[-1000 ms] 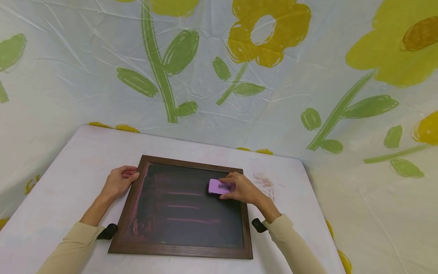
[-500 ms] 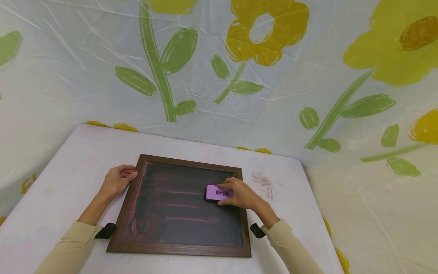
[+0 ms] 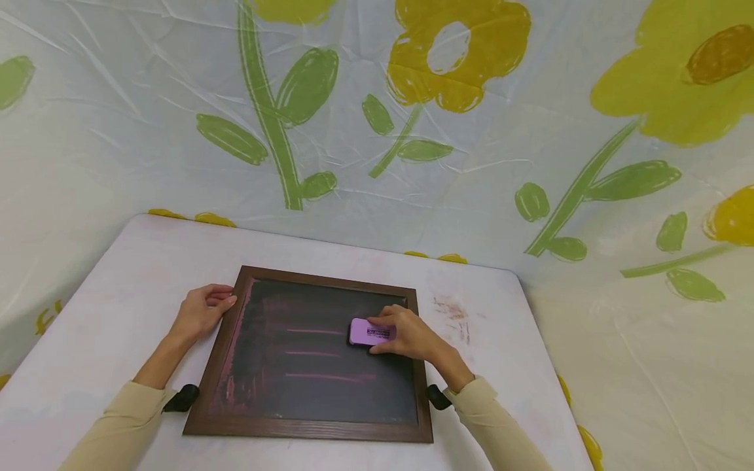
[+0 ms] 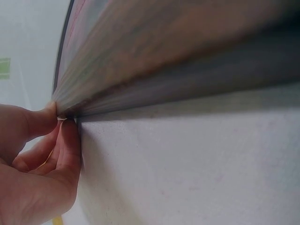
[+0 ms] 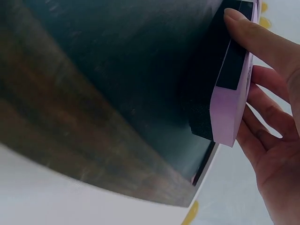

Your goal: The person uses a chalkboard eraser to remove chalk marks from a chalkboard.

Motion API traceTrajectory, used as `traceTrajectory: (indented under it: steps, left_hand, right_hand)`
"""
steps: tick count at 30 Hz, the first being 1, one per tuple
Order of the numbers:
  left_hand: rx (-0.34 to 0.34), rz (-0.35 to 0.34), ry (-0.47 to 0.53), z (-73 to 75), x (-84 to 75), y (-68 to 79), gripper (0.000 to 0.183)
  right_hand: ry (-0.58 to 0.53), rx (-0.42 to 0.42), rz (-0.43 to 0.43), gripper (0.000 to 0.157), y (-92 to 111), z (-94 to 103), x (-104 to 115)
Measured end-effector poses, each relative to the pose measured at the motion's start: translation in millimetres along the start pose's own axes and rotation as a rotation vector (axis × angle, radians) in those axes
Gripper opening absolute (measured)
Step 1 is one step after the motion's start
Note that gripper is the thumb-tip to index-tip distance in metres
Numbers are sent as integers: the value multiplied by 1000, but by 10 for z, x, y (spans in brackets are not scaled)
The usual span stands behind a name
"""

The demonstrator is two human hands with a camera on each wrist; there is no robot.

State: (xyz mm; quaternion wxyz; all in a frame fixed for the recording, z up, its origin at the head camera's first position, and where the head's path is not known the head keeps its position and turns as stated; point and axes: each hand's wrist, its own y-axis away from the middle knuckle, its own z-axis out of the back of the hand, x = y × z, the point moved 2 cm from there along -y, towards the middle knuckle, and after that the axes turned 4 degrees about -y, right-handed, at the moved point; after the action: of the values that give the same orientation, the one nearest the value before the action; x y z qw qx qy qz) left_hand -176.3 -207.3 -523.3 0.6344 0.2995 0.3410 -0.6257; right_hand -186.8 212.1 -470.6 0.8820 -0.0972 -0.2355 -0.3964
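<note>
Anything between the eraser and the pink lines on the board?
Nothing visible: only the dark board shows between the purple eraser, in the right hand, and the pink lines to its left. The left hand is clear of them, at the left edge of the frame.

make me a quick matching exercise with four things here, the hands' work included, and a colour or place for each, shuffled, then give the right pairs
Things
1 board frame
2 eraser
3 left hand
4 chalk lines

Colour or place
A pink
B held in the right hand
C brown
D at the board frame's left edge

Right pairs: 1-C, 2-B, 3-D, 4-A
</note>
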Motion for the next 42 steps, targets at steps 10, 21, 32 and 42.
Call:
traceTrajectory:
  steps: [10,21,32,42]
  left_hand:
    - [-5,3,-10,3,-11,7,37]
    - [-9,7,-3,7,-28,18,36]
    - [-15,4,-5,-1,-20,9,35]
    - [-7,12,-1,7,-19,0,35]
  right_hand:
    - [28,15,17,60,-115,-27,85]
    - [19,31,45,62,-238,-69,180]
    - [34,43,75,60,-372,-130,268]
    - [42,72,55,62,-487,-171,335]
